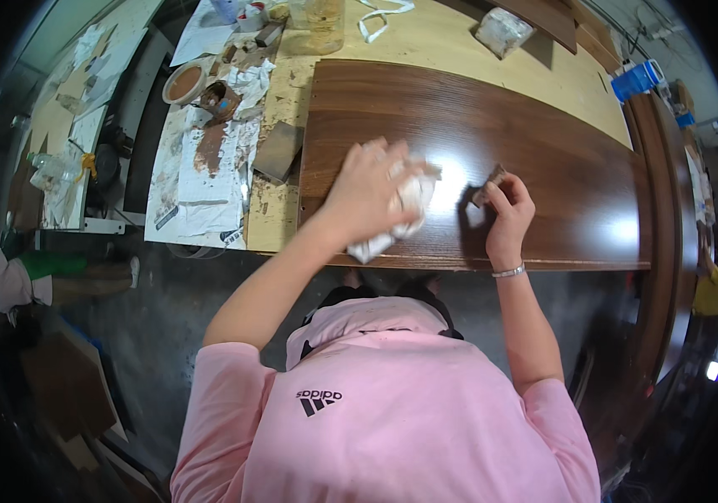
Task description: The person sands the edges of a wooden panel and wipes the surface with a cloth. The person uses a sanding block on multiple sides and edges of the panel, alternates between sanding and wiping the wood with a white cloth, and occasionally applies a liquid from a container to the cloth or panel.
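A glossy dark-brown wood-grain panel (560,159) lies flat on the workbench in front of me. My left hand (367,193), slightly blurred, is closed around a crumpled white cloth (414,201) and presses it on the panel's left half. Some of the cloth hangs by the near edge. To the right, my right hand (512,214) pinches a small brownish flat piece (490,183) between thumb and fingers, just over the panel. Whether this piece is a scraper or folded sandpaper I cannot tell. A bracelet circles my right wrist.
Left of the panel are a brown block (278,151), a tub of brown paste (184,84), a stained cup (219,101) and smeared paper (195,189). A plastic-wrapped bundle (503,33) and a white strap (384,15) lie beyond. Other people appear at both far sides.
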Demonstrator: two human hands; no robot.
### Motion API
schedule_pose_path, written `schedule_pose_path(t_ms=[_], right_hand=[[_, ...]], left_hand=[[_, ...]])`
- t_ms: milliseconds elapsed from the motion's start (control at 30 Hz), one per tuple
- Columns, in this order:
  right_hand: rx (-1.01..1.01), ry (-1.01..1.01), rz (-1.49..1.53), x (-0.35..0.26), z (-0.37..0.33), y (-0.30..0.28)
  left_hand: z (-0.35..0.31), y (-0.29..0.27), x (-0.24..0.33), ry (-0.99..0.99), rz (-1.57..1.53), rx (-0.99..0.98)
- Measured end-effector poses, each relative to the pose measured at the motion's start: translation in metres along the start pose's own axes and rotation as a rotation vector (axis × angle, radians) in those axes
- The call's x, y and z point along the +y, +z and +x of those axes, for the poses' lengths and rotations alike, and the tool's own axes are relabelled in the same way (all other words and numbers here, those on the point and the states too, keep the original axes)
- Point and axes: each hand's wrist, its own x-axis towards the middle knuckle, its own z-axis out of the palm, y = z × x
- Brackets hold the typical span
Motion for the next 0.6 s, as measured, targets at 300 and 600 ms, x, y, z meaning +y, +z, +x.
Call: schedule_pose_path(t_ms=[300, 600], right_hand=[[0.000, -0.074, -0.022, 0.015, -0.004, -0.011], [0.035, -0.060, -0.089, 0.014, -0.004, -0.015]], left_hand=[[-0.070, -0.035, -0.056, -0.273, -0.265, 0.024], [-0.093, -0.059, -0.068, -0.724, -0.446, 0.089]])
